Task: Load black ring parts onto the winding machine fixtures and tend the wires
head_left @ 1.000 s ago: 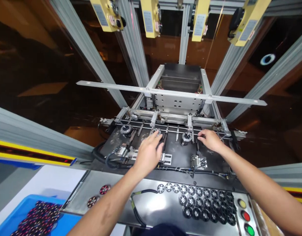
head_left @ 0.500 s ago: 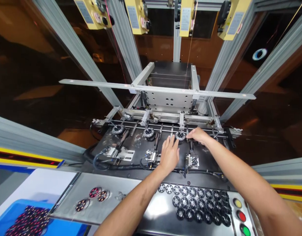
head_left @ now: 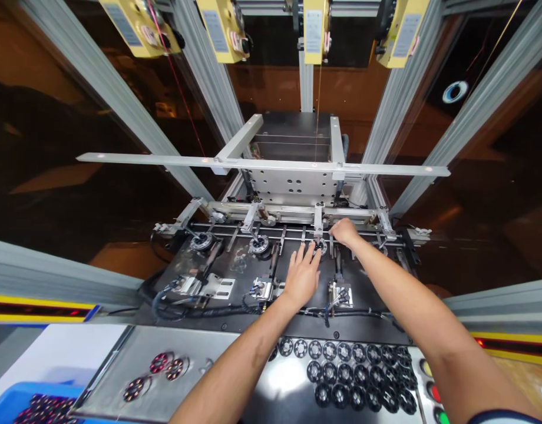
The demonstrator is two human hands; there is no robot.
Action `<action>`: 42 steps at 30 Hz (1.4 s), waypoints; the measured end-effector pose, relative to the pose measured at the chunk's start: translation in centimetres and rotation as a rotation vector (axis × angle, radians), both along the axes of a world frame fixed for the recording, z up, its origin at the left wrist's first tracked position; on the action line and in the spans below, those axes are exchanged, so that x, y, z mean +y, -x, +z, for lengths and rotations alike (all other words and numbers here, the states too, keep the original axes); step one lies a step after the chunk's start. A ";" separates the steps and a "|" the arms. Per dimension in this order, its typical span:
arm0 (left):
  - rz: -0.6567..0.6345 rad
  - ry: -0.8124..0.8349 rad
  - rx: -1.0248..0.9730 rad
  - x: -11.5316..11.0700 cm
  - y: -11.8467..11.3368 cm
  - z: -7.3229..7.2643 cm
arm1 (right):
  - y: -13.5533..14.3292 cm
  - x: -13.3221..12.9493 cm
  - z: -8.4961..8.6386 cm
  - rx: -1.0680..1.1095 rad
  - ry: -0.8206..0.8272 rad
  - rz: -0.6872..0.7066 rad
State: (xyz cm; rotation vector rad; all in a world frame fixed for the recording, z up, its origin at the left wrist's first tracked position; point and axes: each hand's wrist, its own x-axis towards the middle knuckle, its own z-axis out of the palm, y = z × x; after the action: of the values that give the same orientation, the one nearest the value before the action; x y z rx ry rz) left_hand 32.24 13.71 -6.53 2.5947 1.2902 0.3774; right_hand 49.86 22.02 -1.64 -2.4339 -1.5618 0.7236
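Note:
My left hand [head_left: 303, 275] lies over the front of the third winding station with its fingers stretched and apart. Its fingertips rest at the round slotted motor core [head_left: 323, 248], partly covering it. Just right of and behind that core, my right hand [head_left: 344, 231] has its fingers curled together in a pinch. Whatever is between those fingers, perhaps thin wire, is too small to make out. Similar cores sit on the second station [head_left: 259, 245] and the first station [head_left: 202, 241]. My right forearm partly hides the fourth station [head_left: 380, 249].
Rows of black cores [head_left: 345, 372] stand on the metal tray [head_left: 235, 406]. Several wound cores [head_left: 158, 363] lie at its left. A blue bin [head_left: 6, 400] holds more. Yellow wire tensioners [head_left: 313, 32] hang above a long metal bar [head_left: 262, 165]. Push buttons [head_left: 433, 391] are at right.
The head view has shifted a little. My right hand has drawn slightly back and away from the core, its fingers curled tighter. My left fingertips now cover more of the core.

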 end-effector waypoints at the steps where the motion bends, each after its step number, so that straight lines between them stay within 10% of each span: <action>1: -0.008 0.000 0.008 0.0 0.0 0.1 | 0.0 -0.5 0.1 0.062 -0.025 -0.024; 13: -0.058 0.026 0.063 0.3 0.1 1.2 | 1.7 -3.0 -0.9 0.351 -0.028 -0.079; 19: -0.114 0.011 -0.068 0.2 1.8 2.9 | -0.1 -9.2 6.4 0.082 -0.103 0.123; 23: -0.263 -0.025 -0.237 0.7 -1.0 5.8 | -5.9 -14.1 10.7 -0.277 -0.087 -0.110; 26: -0.461 -0.003 -0.133 1.7 -5.7 6.9 | -9.8 -14.3 9.7 -0.346 -0.040 -0.256; 31: -0.665 -0.002 0.111 2.5 -11.2 5.8 | -11.9 -12.3 5.3 -0.145 0.001 -0.117; 42: -0.655 -0.046 0.240 1.9 -12.5 4.7 | -12.1 -12.5 4.0 -0.103 -0.001 -0.072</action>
State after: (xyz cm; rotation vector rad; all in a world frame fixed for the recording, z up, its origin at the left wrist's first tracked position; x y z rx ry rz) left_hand 44.69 15.64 -1.78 2.9674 0.4177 -0.0250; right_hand 61.92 9.47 2.39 -2.5495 -1.4996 0.5942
